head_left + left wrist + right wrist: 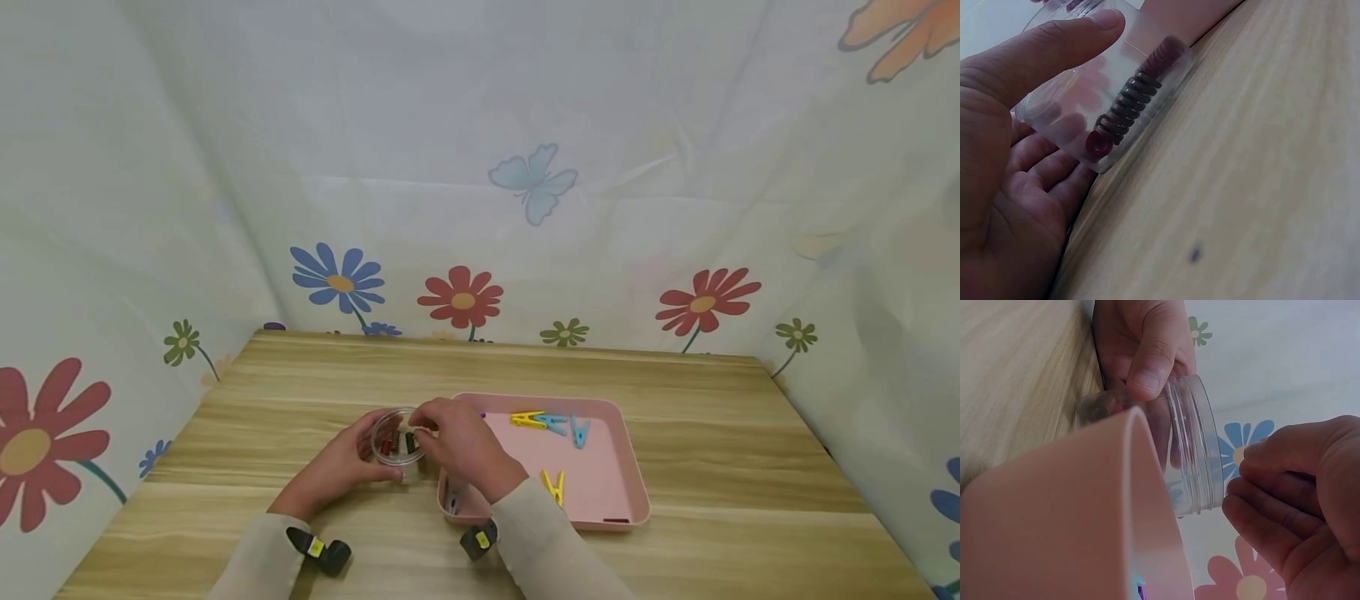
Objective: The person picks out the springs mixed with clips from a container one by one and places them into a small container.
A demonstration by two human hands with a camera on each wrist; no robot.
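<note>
My left hand (344, 463) grips a clear plastic jar (1194, 444) by its side, the thumb lying across the wall. Inside, low in the jar, lie several coil springs: a brown-grey spring (1127, 107), a red spring (1099, 144) seen end-on and a dark green spring (410, 442). At the jar's mouth is my right hand (467, 442), with bent fingers and the thumb tip close to the index finger. Nothing shows between those fingertips, which lie right at the rim in the right wrist view.
Just right of the jar stands a pink tray (640, 492) on the wooden table (735, 500); its raised wall is close under my right wrist. It holds a yellow clothespin (553, 488), a blue clothespin (580, 432) and several others. A floral curtain (420, 125) hangs behind the table.
</note>
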